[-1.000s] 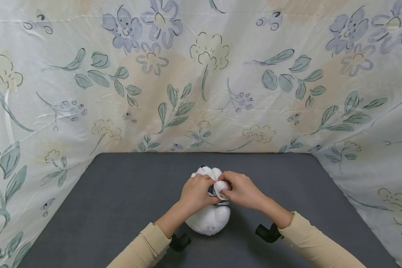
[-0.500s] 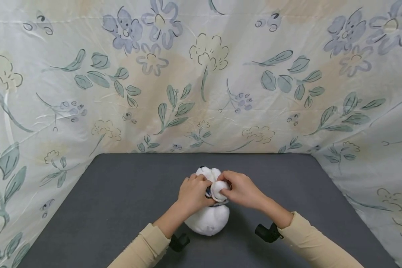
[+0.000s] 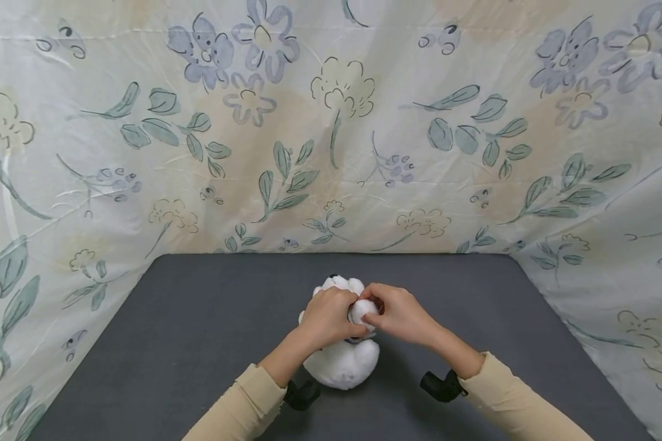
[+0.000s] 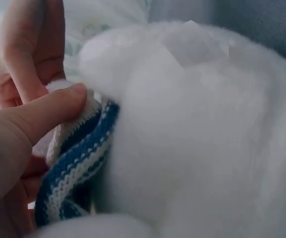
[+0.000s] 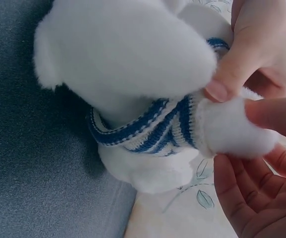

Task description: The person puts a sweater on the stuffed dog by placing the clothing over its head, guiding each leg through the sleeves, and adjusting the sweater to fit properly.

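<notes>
Half a second on, the left hand has shifted rightward, nearer the right hand, hiding most of the dark knit that showed between them. It pinches the edge of the blue-and-white striped knit sweater, thumb on top. The white plush toy rests about midway between the left and right edges of the dark gray table, short of the far edge. The right hand, barely moved, grips the end of a plush limb between thumb and fingers. Both hands' effort seems centered on one sleeve, whose white cuff rings that limb. The left forearm slants up and rightward, the hand arched over the toy; the right forearm slants up and leftward, mirroring it.
</notes>
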### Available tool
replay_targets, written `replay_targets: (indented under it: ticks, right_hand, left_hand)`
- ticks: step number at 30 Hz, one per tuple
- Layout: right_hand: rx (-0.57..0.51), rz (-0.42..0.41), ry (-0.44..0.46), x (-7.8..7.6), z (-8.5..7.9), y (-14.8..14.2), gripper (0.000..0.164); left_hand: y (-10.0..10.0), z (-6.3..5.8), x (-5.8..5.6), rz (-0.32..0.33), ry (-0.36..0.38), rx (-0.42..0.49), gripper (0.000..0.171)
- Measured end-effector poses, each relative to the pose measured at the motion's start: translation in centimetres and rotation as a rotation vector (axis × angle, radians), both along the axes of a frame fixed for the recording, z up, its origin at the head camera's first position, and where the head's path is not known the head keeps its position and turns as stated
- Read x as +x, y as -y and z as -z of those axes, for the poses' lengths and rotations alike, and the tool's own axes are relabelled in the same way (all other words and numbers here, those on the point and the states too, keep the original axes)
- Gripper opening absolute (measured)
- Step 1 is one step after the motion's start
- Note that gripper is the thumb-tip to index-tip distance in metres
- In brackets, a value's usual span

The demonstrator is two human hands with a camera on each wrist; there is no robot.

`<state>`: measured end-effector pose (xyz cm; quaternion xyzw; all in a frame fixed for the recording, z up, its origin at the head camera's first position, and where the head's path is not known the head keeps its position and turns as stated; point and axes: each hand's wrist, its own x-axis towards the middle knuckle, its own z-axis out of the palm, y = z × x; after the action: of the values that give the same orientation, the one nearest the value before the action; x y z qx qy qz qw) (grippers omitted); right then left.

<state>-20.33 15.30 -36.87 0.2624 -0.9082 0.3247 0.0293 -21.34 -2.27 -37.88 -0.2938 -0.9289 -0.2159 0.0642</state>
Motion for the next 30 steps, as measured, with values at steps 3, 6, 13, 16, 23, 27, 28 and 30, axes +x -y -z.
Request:
replay_targets:
  ticks: [3,6,13,16,23,27,28,30]
  right_hand:
    - [0.000,-0.002,-0.005,0.2,0.1,-0.1,0.021]
    - [0.001,-0.002,-0.013,0.3,0.1,-0.1,0.022]
    - [0.003,0.005,-0.024,0.3,0.2,-0.1,0.021]
    - [-0.001,0.003,-0.024,0.3,0.3,-0.1,0.021]
    - [-0.021,-0.026,0.019,0.3,0.4,-0.1,0.023]
    - [-0.027,-0.027,0.030,0.3,0.5,-0.2,0.024]
    - [-0.028,-0.024,0.030,0.3,0.6,-0.2,0.025]
    - [-0.029,-0.020,0.028,0.3,0.6,-0.2,0.025]
  left_hand:
    - [-0.1,0.2,-0.2,0.002,0.006,-0.048,0.030]
    - [-0.1,0.3,-0.4,-0.007,-0.002,-0.097,0.032]
    - [0.0,0.7,-0.3,-0.050,-0.062,-0.203,0.041]
    - [0.2,0.8,0.0,-0.046,-0.078,-0.212,0.042]
    - [1.4,0.8,1.1,0.020,-0.133,-0.163,0.046]
    - [2.7,0.6,1.7,0.027,-0.169,-0.099,0.049]
    - [3.1,0.5,1.9,0.021,-0.170,-0.077,0.049]
    - [3.9,0.5,2.2,-0.002,-0.141,-0.016,0.049]
